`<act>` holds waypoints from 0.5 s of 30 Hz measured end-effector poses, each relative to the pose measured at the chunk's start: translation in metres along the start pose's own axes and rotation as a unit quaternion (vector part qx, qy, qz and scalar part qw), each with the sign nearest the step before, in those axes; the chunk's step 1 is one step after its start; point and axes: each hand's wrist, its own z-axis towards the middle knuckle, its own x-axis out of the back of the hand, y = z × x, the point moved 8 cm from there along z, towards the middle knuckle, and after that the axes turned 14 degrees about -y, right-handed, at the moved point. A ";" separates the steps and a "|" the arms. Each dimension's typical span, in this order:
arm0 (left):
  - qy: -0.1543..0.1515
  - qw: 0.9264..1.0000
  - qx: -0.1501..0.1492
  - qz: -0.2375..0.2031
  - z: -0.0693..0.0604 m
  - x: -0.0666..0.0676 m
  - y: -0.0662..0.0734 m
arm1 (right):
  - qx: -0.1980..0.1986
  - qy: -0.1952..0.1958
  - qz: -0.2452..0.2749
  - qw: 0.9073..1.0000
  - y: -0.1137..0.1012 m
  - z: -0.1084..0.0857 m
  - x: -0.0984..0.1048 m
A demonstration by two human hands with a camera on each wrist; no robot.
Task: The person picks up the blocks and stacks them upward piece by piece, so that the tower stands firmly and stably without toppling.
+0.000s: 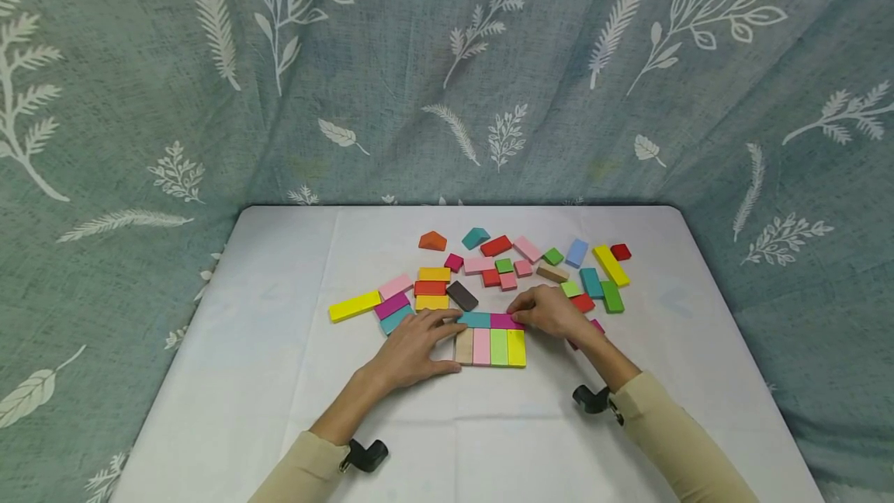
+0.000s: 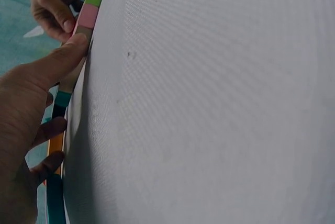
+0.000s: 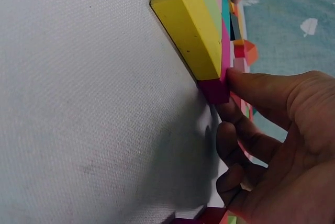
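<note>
On the white table, four upright-laid blocks stand side by side: tan [image 1: 464, 347], pink [image 1: 481, 347], light green [image 1: 499, 347] and yellow [image 1: 516, 348]. Along their far ends lie a teal block [image 1: 476, 320] and a magenta block [image 1: 503, 320], end to end. My right hand [image 1: 552, 312] pinches the magenta block's right end; the right wrist view shows thumb and fingertip on that block [image 3: 214, 91]. My left hand [image 1: 417, 348] spans the left side, thumb touching the tan block [image 2: 80, 51] and fingers spread by the teal block's left end.
Loose blocks lie beyond and beside both hands, among them a dark block [image 1: 462, 296], a long yellow block [image 1: 355, 307] at left and another yellow one [image 1: 611, 265] at right. An orange block [image 1: 432, 241] sits farther back. A patterned curtain [image 1: 391, 84] hangs behind the table [image 1: 279, 254].
</note>
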 end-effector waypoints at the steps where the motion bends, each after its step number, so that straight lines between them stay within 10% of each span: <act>1: 0.000 1.000 0.000 0.000 0.000 0.000 0.000 | 0.000 0.000 0.000 1.000 0.000 0.000 0.000; 15: 0.010 1.000 -0.006 0.001 -0.001 0.000 0.002 | -0.009 0.003 -0.008 1.000 -0.003 -0.002 -0.001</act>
